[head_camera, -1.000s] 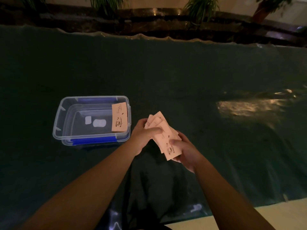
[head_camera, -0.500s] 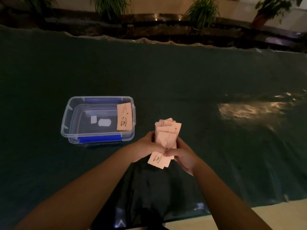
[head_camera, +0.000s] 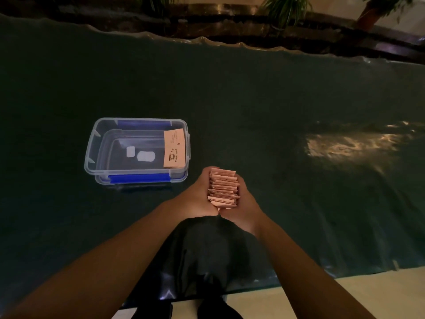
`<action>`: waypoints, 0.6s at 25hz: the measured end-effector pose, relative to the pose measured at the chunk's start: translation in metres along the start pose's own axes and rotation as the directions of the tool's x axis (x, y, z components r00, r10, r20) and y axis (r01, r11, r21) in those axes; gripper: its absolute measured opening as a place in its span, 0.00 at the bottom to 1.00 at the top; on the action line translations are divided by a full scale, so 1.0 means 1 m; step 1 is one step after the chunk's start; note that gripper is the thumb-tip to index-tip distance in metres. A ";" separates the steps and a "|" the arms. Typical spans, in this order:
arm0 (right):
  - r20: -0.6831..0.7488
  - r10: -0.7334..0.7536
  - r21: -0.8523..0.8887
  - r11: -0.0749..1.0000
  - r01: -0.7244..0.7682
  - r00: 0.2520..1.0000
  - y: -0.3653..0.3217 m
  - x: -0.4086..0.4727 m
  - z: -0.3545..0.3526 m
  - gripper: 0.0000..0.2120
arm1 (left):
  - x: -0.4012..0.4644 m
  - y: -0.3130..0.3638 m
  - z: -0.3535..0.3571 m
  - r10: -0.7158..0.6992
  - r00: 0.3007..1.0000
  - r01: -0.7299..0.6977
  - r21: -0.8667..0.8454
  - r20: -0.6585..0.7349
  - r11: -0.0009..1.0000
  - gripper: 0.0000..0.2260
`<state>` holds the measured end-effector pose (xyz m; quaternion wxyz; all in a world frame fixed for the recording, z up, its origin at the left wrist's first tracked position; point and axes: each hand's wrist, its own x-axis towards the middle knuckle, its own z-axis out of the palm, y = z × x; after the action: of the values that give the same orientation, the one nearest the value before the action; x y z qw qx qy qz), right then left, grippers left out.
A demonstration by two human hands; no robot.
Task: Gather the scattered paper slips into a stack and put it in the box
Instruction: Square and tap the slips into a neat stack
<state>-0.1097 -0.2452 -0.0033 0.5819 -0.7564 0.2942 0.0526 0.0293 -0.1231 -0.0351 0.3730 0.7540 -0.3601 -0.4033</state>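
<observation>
While the light was dim over the dark green table cover [head_camera: 253,100], we had both hands pressed together around the stack of paper slips [head_camera: 222,189], holding it on edge just above the cover. Our left hand [head_camera: 199,197] closed along the stack's left side and our right hand [head_camera: 244,203] along its right side, so the pink slips stood squeezed between the palms with their upper edges showing unevenly, one behind another. The thumbs met at the near end of the stack. The clear plastic box [head_camera: 99,157] with blue clasps sat open on the cover to the left of the hands and slightly farther away, near them but not touching. One printed slip [head_camera: 174,148] leaned inside the box against its right wall. Two small white patches showed through the box's floor, though we could not tell what they were
</observation>
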 end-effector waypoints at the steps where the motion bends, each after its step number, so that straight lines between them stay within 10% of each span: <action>1: 0.004 -0.007 0.005 1.000 0.007 1.000 -0.001 -0.001 0.001 0.51 | -0.001 -0.003 0.000 0.003 1.000 -0.003 -0.001 -0.008 1.000 0.52; 5: 0.028 -0.037 0.001 0.999 0.037 0.999 -0.010 -0.004 0.003 0.56 | 0.001 -0.012 -0.006 -0.033 0.999 0.033 -0.020 0.010 0.999 0.59; 10: 0.006 -0.014 -0.014 1.000 0.014 1.000 -0.018 0.000 0.004 0.53 | 0.003 -0.008 -0.004 -0.025 1.000 0.024 0.063 0.018 0.998 0.38; 15: 0.024 -0.003 -0.070 0.998 0.005 1.000 -0.011 0.000 -0.002 0.47 | -0.005 -0.004 -0.011 0.021 0.998 -0.025 0.070 0.052 0.997 0.50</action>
<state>-0.1042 -0.2451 0.0069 0.5585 -0.7762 0.2838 0.0710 0.0375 -0.1146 -0.0323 0.3415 0.7518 -0.3923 -0.4053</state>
